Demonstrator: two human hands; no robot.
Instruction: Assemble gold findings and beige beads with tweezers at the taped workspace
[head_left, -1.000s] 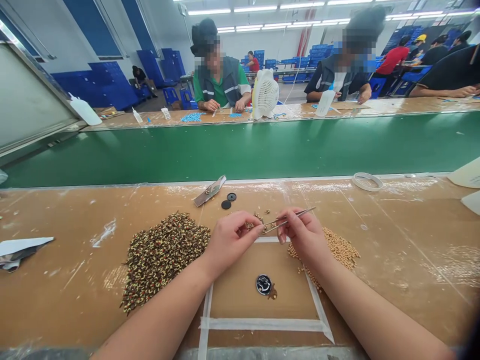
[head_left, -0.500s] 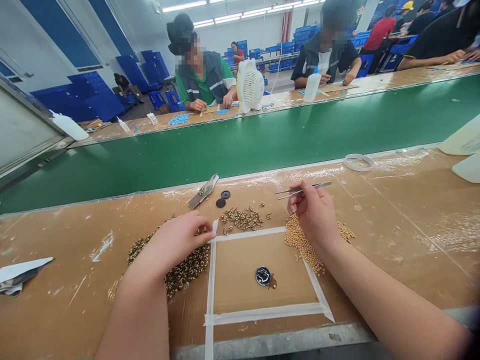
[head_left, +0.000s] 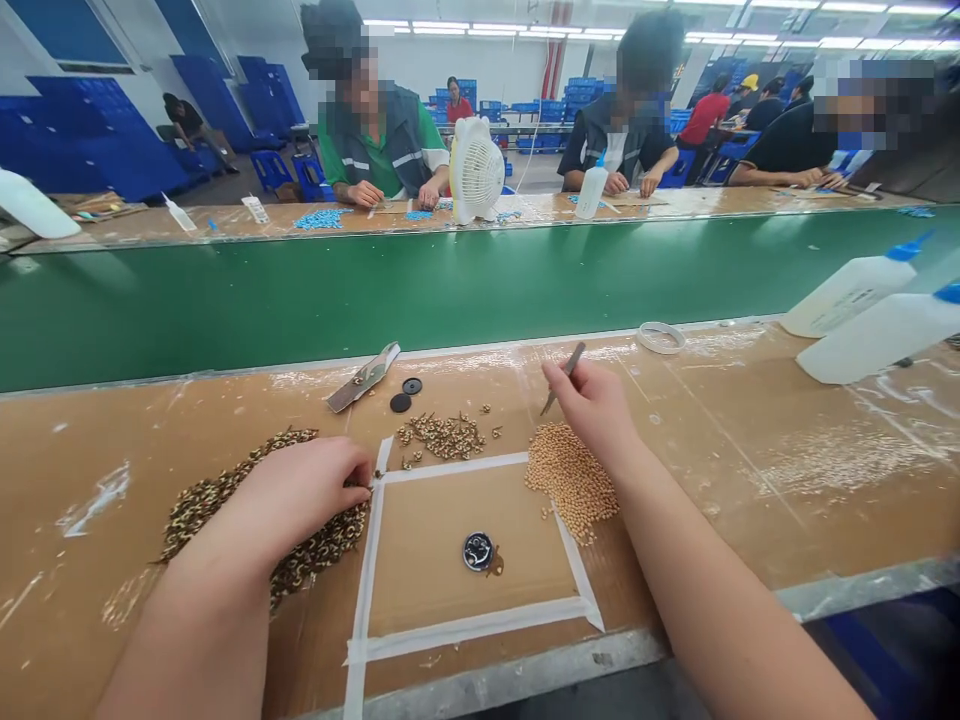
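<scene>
My left hand (head_left: 319,490) rests over a pile of small dark-and-gold pieces (head_left: 232,490), its fingertips pinched together at the pile's right edge. Whatever lies between them is too small or hidden to make out. In my right hand (head_left: 596,400) is a pair of metal tweezers (head_left: 574,360), slanting with the tips down above a heap of small gold beads (head_left: 566,490). Between the hands, a white tape frame (head_left: 457,630) marks a rectangle. Inside it sits a small round dish of dark glossy liquid (head_left: 478,551), with a brown smear beside it.
Beyond the frame lie a smaller group of gold pieces (head_left: 442,436), two black discs (head_left: 401,402) and a crumpled strip (head_left: 364,378). A tape roll (head_left: 661,338) and plastic bottles (head_left: 877,335) are to the right. Across the green belt (head_left: 450,280), a fan (head_left: 476,172) stands among co-workers.
The view has turned right and levelled. My left fingers have closed from a loose curl into a pinch. The tweezers have swung from nearly level to steep, tips downward.
</scene>
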